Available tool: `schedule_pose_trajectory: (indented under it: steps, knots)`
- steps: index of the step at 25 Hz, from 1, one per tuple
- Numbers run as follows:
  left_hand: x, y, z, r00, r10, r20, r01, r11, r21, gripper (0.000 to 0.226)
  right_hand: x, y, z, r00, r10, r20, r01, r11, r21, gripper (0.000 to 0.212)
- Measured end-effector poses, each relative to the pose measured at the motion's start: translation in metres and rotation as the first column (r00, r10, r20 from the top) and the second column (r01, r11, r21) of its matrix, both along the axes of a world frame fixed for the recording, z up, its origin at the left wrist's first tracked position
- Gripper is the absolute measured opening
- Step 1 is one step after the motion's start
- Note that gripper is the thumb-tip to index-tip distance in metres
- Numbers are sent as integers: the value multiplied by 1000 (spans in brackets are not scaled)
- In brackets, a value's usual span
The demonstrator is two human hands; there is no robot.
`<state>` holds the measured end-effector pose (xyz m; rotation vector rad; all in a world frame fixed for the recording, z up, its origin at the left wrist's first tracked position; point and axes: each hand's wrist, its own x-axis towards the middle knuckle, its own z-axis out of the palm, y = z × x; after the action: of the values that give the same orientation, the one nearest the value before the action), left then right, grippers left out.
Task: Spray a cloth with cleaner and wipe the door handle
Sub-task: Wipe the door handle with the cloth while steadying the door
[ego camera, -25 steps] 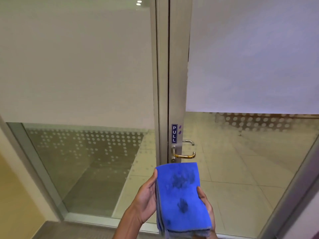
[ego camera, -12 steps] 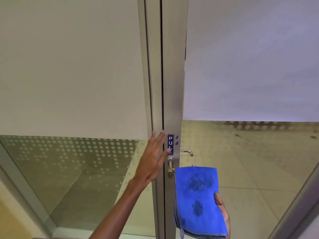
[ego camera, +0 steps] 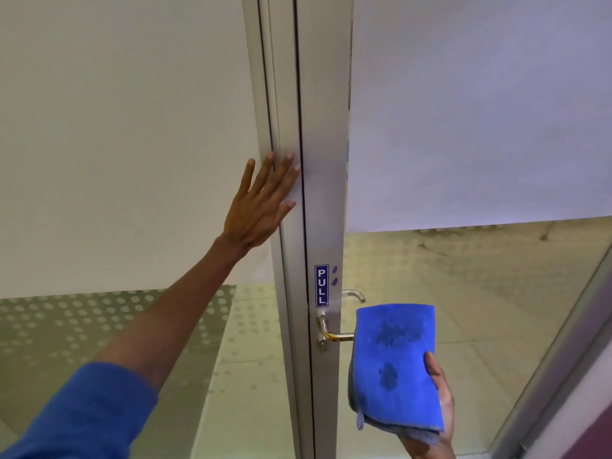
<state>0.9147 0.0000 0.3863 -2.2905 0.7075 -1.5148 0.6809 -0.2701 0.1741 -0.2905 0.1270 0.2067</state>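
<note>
The left hand [ego camera: 261, 207] lies flat with its grip spread apart, fingers [ego camera: 281, 175] pressed on the metal door frame [ego camera: 288, 94], holding nothing. Below and to its right, the right hand [ego camera: 438, 405] has its grip clamped on a folded blue cloth [ego camera: 394, 362] marked with dark wet patches. The cloth's upper left edge covers the end of the door handle [ego camera: 334, 336], just under the PULL sticker [ego camera: 321, 285].

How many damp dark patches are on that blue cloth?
2: one larger patch near the top of the blue cloth, one smaller below it. The far side is hidden.
</note>
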Motion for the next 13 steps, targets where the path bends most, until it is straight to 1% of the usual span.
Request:
schedule_pose_trajectory:
  steps: [1, 3, 5, 6, 7, 9, 11, 13]
  knots:
    - [9, 2, 5, 1000, -7, 13, 8, 1000, -6, 62, -13, -10, 6, 998, 63, 27, -61, 996, -71, 61]
    - [14, 3, 4, 1000, -17, 27, 17, 1000, 4, 64, -1, -5, 15, 1000, 5, -10, -6, 988, -157, 58]
    - [28, -1, 5, 996, -44, 83, 39, 997, 68, 66, 6, -1, 12, 998, -50, 30, 55, 979, -195, 52]
    - [29, -5, 9, 994, -42, 99, 35, 997, 66, 67, 9, 0, 6, 997, -78, 26, 82, 976, -202, 48]
    - [28, -11, 16, 992, -60, 110, 55, 997, 48, 67, 17, -1, 0, 994, -105, 2, 103, 976, -193, 42]
    - [38, -23, 22, 985, -93, 144, 94, 996, -3, 67, 23, 5, -1, 993, -115, 18, 116, 972, -205, 37]
    - [39, -27, 29, 987, -106, 123, 113, 993, -47, 70, 29, 5, -3, 994, -105, -8, 100, 964, -246, 37]
    - [47, -25, 29, 983, -101, 155, 107, 994, -34, 73, 33, 9, -4, 993, -121, 0, 115, 947, -298, 39]
